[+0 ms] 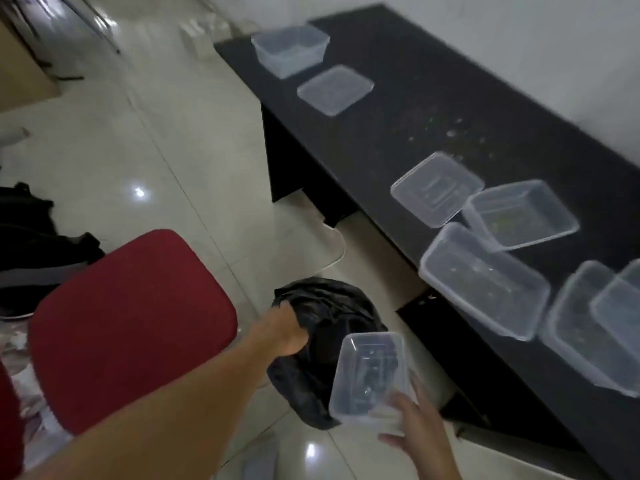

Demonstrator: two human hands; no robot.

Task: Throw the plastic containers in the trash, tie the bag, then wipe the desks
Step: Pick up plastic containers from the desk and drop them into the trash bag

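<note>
A black trash bag (325, 306) sits on the tiled floor beside the black desk (398, 109). My left hand (285, 329) grips the bag's rim on its left side. My right hand (414, 427) holds a clear plastic container (369, 372) just above the bag's right edge. Several more clear containers lie on the desk: a group at the near right (481, 278), a flat lid (335, 89) and a deep tub (290, 50) at the far end. Crumbs and smears (446, 133) mark the desk's middle.
A red padded chair seat (128, 323) stands close at my left, touching my forearm. Dark bags or clothing (31, 244) lie on the floor at far left. A brown cabinet (20, 71) stands at the upper left. A white wall runs behind the desk.
</note>
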